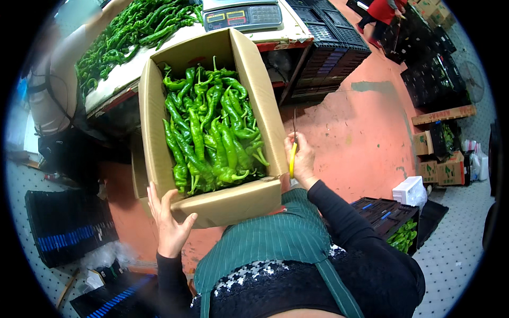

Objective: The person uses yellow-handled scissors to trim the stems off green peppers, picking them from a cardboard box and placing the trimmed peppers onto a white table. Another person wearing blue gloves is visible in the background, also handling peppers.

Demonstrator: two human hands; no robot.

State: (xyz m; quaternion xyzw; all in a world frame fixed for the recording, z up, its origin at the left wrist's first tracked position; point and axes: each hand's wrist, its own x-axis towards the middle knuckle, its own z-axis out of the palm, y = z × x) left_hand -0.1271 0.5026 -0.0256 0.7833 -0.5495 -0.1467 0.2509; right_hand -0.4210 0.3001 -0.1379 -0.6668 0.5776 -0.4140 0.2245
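The cardboard box of long green peppers is held against the person's striped apron, its far end toward the surface where more loose peppers lie in a heap beside a weighing scale. The left hand is spread flat against the box's near left corner, fingers up the side. The right hand presses the box's right wall while gripping scissors with yellow handles, blades pointing up. Black crates are stacked on the reddish floor beyond.
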